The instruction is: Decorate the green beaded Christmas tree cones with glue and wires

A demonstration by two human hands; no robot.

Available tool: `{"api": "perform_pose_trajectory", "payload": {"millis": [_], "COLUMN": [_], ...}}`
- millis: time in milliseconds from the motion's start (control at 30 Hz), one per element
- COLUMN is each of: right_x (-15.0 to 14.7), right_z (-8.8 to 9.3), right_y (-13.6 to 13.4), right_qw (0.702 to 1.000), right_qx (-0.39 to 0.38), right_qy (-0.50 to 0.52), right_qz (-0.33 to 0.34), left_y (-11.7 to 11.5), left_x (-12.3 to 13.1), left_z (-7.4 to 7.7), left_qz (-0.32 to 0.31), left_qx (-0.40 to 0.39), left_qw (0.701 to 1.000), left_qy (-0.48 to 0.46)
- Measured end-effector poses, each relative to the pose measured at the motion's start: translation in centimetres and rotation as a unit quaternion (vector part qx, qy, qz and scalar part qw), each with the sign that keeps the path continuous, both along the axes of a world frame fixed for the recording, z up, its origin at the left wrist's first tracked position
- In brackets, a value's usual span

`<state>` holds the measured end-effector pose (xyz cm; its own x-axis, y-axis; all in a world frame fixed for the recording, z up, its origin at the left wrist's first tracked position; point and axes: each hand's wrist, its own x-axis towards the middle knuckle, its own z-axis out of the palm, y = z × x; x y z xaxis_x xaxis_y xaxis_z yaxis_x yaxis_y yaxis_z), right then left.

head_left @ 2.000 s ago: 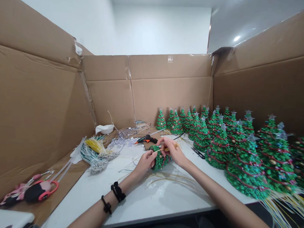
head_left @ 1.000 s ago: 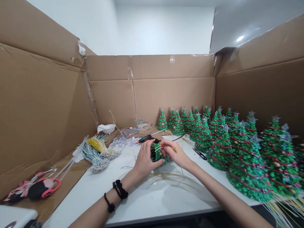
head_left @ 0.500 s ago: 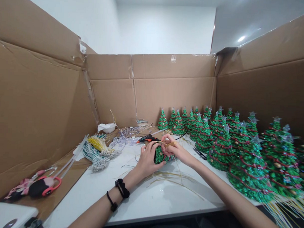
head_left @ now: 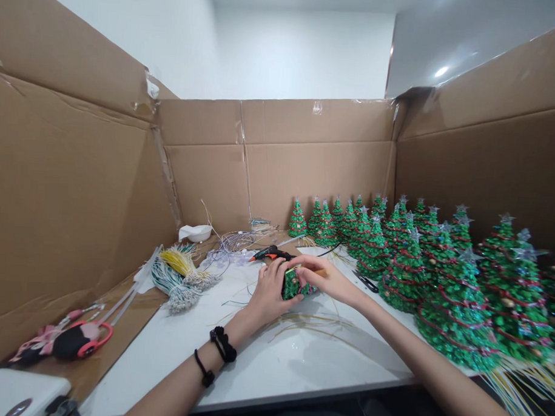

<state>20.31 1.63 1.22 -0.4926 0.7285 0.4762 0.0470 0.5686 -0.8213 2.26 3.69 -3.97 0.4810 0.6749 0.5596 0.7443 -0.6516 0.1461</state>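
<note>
A small green tinsel Christmas tree (head_left: 292,285) with red trim lies on its side over the white table. My left hand (head_left: 271,288) is wrapped round it from the left, thumb along its near side. From the right, my right hand (head_left: 320,277) reaches over the tree, its fingertips pinched near a thin yellow wire (head_left: 292,270) at the top. A brown stick-like tool (head_left: 321,272) pokes out of the same hand; its tip is hidden. Loose yellow wires (head_left: 301,321) lie on the table just in front.
Finished-looking trees with clear stars (head_left: 456,305) crowd the right side. Black snips (head_left: 366,281) lie beside them. A glue gun (head_left: 271,253) rests behind my hands. Wire bundles (head_left: 177,283), a white bowl (head_left: 197,232) and a doll-like charm (head_left: 72,343) are at left. Cardboard walls (head_left: 315,173) surround the table.
My right hand has come lower and flatter over the tree, its raised fingers now down at the tree's top. The left hand and the tree have hardly moved.
</note>
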Motion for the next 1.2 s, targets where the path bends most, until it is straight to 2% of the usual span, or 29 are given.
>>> {"api": "perform_pose_trajectory", "payload": {"millis": [200, 433, 700, 1000, 1100, 1200], "right_x": [-0.4, -0.5, -1.3, -2.5, -2.4, -1.9], "right_z": [-0.1, -1.6, -3.1, -4.1, -3.8, -2.7], "right_y": [0.5, 0.7, -0.6, -1.6, -1.1, 0.2], "right_qw": [0.999, 0.997, 0.987, 0.968, 0.974, 0.987], "right_qx": [-0.017, -0.006, 0.071, 0.166, 0.132, 0.018], "right_qy": [0.026, 0.067, 0.089, 0.043, 0.061, 0.098], "right_qz": [-0.025, -0.041, -0.114, -0.184, -0.172, -0.128], "left_y": [0.2, 0.2, 0.3, 0.4, 0.3, 0.3], "left_x": [-0.1, -0.1, 0.2, 0.3, 0.3, 0.2], "left_z": [-0.1, -0.2, 0.0, 0.5, 0.4, 0.2], "left_qz": [-0.03, -0.043, -0.041, -0.053, -0.041, -0.02], "left_qx": [0.003, -0.01, -0.012, -0.02, -0.019, -0.019], "left_qw": [0.999, 0.999, 0.999, 0.998, 0.999, 0.999], "left_qy": [-0.015, -0.027, -0.029, -0.016, -0.013, -0.02]}}
